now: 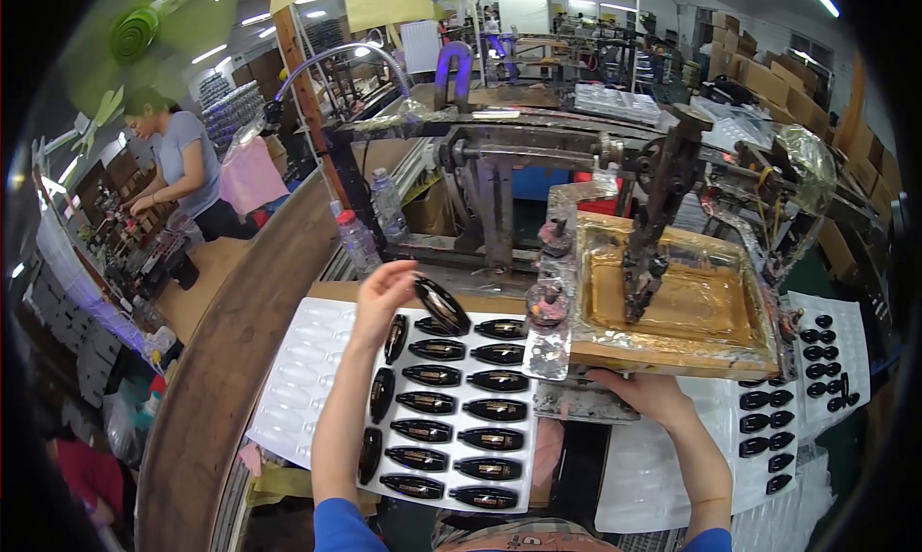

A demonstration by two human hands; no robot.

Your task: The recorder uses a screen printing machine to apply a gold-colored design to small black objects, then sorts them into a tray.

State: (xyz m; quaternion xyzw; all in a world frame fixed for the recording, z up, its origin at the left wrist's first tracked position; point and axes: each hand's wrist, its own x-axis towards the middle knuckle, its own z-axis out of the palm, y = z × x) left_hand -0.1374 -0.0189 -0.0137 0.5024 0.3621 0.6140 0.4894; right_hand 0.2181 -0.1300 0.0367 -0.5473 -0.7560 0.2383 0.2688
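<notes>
My left hand (384, 300) is raised over a white moulded tray (317, 350), its fingers closed on one end of a glossy black pointed-oval piece (442, 306) with gold printing. That piece hangs tilted above rows of similar black oval pieces (425, 402) lying in the tray. My right hand (645, 396) is at the front underside of a wooden screen-printing frame (672, 358) coated with gold-brown ink. Its thumb points left along the frame's lower edge. The other fingers are mostly hidden there, so what they hold cannot be made out.
The printing machine's metal arm (653, 206) stands over the frame. Plastic bottles (357, 240) are behind my left hand. On the right, white trays (663, 466) carry several black pieces (756, 421). A curved wooden bench (216, 360) runs along the left; a person (187, 163) works beyond it.
</notes>
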